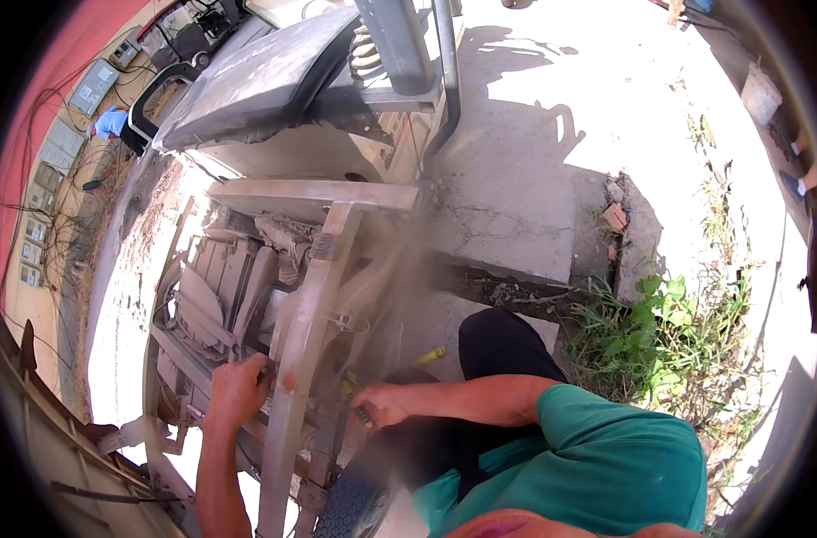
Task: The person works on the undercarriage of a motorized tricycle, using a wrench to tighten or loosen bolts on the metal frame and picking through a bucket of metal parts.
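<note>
My left hand (236, 391) is closed at the inner side of a dusty metal frame bar (298, 345); what its fingers hold, if anything, is hidden. On the other side of that bar, my right hand (383, 403) grips a yellow-and-dark handle (365, 417), its tool kind unclear through the haze. Beyond my left hand, the vehicle's frame contains dusty slatted parts (207, 309) and a crumpled, dirt-covered rag-like piece (287, 242). A tyre (341, 504) sits below my right hand, close to the bar's lower end.
A dusty seat (256, 76) and a coil spring (365, 56) are beyond the frame. A small yellow object (433, 355) lies near my knee. Weeds (660, 336) and a broken brick (615, 217) are on the right. A person in blue (112, 123) is by the wall meters.
</note>
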Available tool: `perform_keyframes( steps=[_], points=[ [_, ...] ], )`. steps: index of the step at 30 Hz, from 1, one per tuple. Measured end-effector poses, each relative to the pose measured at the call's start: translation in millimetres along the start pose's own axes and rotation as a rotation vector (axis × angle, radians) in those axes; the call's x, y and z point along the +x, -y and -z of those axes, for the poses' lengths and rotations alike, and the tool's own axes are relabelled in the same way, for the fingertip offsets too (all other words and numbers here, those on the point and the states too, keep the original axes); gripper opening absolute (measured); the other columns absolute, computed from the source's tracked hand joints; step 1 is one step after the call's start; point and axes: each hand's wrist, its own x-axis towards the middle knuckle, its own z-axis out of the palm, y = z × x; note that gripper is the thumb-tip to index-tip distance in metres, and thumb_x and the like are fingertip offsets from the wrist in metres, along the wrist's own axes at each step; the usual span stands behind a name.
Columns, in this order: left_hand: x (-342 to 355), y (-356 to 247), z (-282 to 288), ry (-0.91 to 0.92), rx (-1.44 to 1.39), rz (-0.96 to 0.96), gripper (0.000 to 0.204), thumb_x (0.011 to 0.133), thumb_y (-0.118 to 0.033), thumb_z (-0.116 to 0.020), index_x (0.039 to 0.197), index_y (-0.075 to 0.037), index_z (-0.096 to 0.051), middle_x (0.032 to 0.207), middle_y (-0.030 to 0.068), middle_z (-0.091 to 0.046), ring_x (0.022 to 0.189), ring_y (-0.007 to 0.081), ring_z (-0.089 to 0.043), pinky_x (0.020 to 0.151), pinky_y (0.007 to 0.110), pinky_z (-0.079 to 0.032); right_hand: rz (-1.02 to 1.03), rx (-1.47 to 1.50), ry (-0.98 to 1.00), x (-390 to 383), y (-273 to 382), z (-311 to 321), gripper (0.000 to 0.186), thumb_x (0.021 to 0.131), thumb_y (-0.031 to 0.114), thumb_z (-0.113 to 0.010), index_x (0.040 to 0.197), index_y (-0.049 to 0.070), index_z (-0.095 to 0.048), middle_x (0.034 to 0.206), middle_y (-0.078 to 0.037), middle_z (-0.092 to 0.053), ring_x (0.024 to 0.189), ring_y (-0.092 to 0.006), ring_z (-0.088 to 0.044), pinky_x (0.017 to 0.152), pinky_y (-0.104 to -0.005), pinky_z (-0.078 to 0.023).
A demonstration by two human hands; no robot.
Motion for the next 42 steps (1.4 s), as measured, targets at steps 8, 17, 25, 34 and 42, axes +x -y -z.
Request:
perform_keyframes(
  steps=[8,17,25,34,42],
  points=[
    [-4,-12,-1,-0.022,0.094,-0.029,0.008,0.083,-0.012,-0.066,0.09,-0.007,-0.064,0.082,0.0152,-0.069,0.076,0.0379,-0.067,0.066,0.047,-0.052,-0.018,0.023,0.01,-8,-1,-1,0.009,0.09,0.013,-0.06,0.092,0.006,-0.055,0.087,-0.009,-0.062,0.075,-0.0249,-0.063,0.069,-0.0422,-0.053],
    [-4,-4,-2,-0.009,0.159,-0.042,0.008,0.084,-0.013,-0.066,0.089,-0.007,-0.063,0.083,0.0153,-0.069,0.076,0.0382,-0.066,0.065,0.047,-0.051,-0.036,-0.019,0.0,-15,3,-7,0.009,0.09,0.014,-0.061,0.093,0.007,-0.056,0.087,-0.008,-0.064,0.071,-0.0232,-0.064,0.066,-0.042,-0.052],
    [-6,-3,-3,-0.042,-0.005,-0.017,0.012,0.084,-0.018,-0.068,0.084,-0.007,-0.063,0.079,0.0142,-0.067,0.073,0.0376,-0.065,0.064,0.049,-0.05,-0.01,0.01,-0.004,1,-2,2,0.011,0.089,0.015,-0.062,0.092,0.007,-0.057,0.086,-0.008,-0.064,0.073,-0.0235,-0.064,0.065,-0.0415,-0.052],
    [-3,-6,0,-0.017,0.083,0.001,0.011,0.084,-0.017,-0.068,0.089,-0.008,-0.064,0.084,0.0136,-0.067,0.077,0.036,-0.066,0.067,0.047,-0.051,-0.014,0.091,-0.042,-1,-3,-1,0.012,0.089,0.016,-0.062,0.092,0.006,-0.056,0.086,-0.009,-0.063,0.073,-0.0239,-0.064,0.065,-0.0422,-0.052],
    [-5,0,-2,-0.014,0.142,-0.035,0.013,0.083,-0.018,-0.071,0.091,-0.008,-0.067,0.083,0.0131,-0.068,0.077,0.0355,-0.067,0.068,0.046,-0.052,-0.013,0.038,-0.035,-8,0,-3,0.01,0.09,0.014,-0.061,0.091,0.006,-0.056,0.084,-0.009,-0.063,0.072,-0.0237,-0.064,0.064,-0.0415,-0.053]
  ],
)
